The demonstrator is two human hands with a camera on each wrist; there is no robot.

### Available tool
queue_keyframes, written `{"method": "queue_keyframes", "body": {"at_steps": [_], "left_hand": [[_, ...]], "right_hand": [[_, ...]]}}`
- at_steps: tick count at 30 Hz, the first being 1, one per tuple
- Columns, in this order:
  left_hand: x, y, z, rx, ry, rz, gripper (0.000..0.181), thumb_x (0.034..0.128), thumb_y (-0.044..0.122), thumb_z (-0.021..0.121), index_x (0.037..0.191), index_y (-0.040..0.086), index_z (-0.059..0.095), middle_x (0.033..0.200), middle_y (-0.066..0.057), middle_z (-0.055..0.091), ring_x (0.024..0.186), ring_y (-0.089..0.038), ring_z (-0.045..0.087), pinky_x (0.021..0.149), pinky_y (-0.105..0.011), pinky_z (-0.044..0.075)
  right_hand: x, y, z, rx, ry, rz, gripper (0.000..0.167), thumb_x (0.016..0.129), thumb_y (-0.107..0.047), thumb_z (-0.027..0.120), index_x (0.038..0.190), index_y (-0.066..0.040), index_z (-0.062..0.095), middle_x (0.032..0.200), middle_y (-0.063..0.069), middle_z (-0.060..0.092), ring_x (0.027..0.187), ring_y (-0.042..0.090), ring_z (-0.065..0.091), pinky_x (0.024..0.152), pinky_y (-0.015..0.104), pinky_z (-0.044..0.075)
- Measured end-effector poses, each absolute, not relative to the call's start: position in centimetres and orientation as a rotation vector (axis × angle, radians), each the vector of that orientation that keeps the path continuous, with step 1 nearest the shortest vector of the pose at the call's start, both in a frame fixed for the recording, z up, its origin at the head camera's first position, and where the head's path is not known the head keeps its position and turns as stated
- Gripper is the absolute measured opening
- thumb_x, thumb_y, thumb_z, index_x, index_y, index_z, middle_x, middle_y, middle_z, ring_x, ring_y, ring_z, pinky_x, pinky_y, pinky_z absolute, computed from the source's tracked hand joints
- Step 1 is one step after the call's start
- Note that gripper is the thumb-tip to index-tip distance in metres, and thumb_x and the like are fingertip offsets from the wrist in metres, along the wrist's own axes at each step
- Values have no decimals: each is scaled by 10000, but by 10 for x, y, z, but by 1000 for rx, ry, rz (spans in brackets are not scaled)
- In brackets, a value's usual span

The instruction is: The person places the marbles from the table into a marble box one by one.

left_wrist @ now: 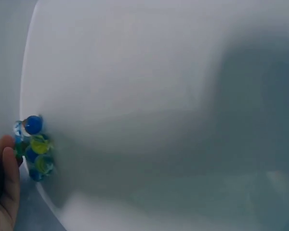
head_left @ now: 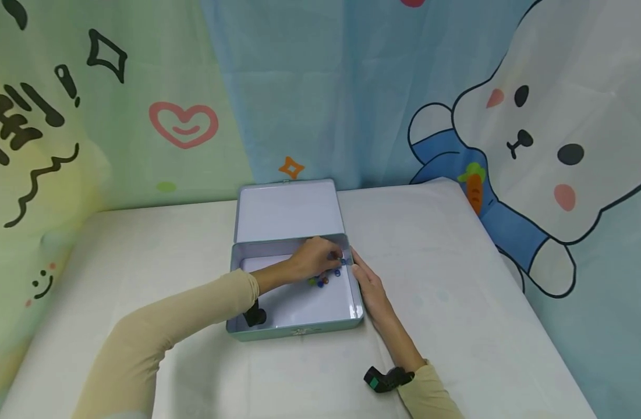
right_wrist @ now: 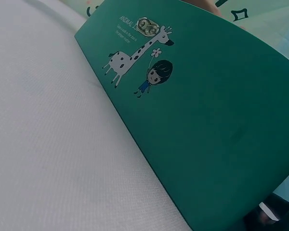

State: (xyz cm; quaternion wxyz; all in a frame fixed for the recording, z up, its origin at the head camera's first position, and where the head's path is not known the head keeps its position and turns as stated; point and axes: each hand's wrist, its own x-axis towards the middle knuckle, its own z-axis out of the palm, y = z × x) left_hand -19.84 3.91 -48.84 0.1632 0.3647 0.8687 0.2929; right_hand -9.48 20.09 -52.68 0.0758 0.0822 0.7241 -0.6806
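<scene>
A shallow tin box (head_left: 299, 329) with a pale lining lies on the white table, its lid tilted back. My left hand (head_left: 312, 259) reaches inside to the right wall, fingers curled. In the left wrist view its thumb and fingertip pinch a green marble (left_wrist: 20, 149), partly hidden, beside a cluster with a blue marble (left_wrist: 33, 124) and a yellow marble (left_wrist: 40, 143). More marbles (head_left: 320, 281) lie on the box floor under the hand. My right hand (head_left: 369, 285) rests along the outer right wall with extended fingers, thumb near the rim.
The raised lid (head_left: 289, 212) leans at the back near a printed curtain (head_left: 299, 87). A black wrist camera (head_left: 254, 315) on my left arm hangs over the box's left side. The dark green box front (left_wrist: 279, 192) is not needed to see the giraffe print (right_wrist: 130, 55) outside.
</scene>
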Motion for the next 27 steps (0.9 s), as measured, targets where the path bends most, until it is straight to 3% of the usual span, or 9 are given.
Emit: {"method": "queue_keyframes", "body": {"at_steps": [6, 19, 27], "left_hand": [[-200, 37, -491, 1031, 2510, 794, 178, 900, 184, 693, 1033, 72, 727, 659, 23, 676, 404, -23, 532, 454, -154, 417], [-198, 34, -493, 1035, 2588, 714, 225, 891, 243, 706, 1076, 118, 735, 955, 2, 755, 463, 9, 546, 482, -156, 448], [-202, 13, -443, 1114, 2448, 817, 218, 942, 260, 639, 1051, 96, 733, 948, -28, 754, 652, -108, 679, 596, -163, 502]], "right_hand": [[-96, 202, -528, 251, 2180, -2036, 499, 1012, -473, 408, 1494, -372, 331, 1603, -88, 259, 1522, 195, 145, 1242, 460, 91], [-94, 197, -528, 252, 2201, -2032, 490, 1007, -477, 411, 1484, -382, 352, 1597, -67, 282, 1516, 218, 169, 1234, 483, 110], [-95, 200, -529, 257, 2211, -2021, 481, 1017, -447, 399, 1489, -372, 344, 1595, -65, 287, 1517, 223, 168, 1231, 497, 108]]}}
